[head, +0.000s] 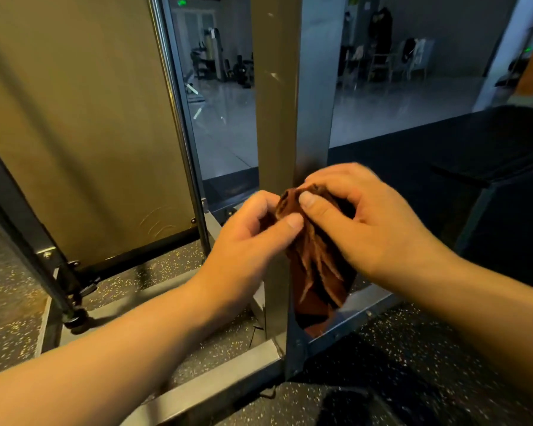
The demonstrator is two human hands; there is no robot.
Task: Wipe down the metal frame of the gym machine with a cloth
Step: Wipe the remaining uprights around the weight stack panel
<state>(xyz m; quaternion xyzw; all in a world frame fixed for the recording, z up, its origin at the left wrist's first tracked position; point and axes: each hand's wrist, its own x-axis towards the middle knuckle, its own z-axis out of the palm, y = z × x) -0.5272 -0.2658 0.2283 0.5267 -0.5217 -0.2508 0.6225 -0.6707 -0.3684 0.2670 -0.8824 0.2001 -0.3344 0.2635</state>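
Speckled rubber floor (19, 302) runs under everything. The big tan panel (83, 133) fills the left side, upright, edged on its right by a thin chrome rod (179, 118). A dark diagonal strut (19, 216) crosses the panel's lower left corner, down to a foot on the floor.

The frame upright (277, 87) is centre: square metal post, vertical, scuffed, and it meets the base rail (216, 382) at floor level. The rail lies flat and runs toward the lower left.

Both forearms come in from the bottom corners and meet in front of the post's lower half.
- right grip (373, 229): fingers curled round the top of the cloth, thumb pressed on its front.
- left grip (246, 247): pinching the cloth's upper left edge between thumb and curled fingers.
- The two thumbs are just beside each other.

The cloth (317, 265) is reddish-brown, bunched in folds, and hangs from both grips down along the post's right edge toward the base joint. Can't tell whether it touches the metal.
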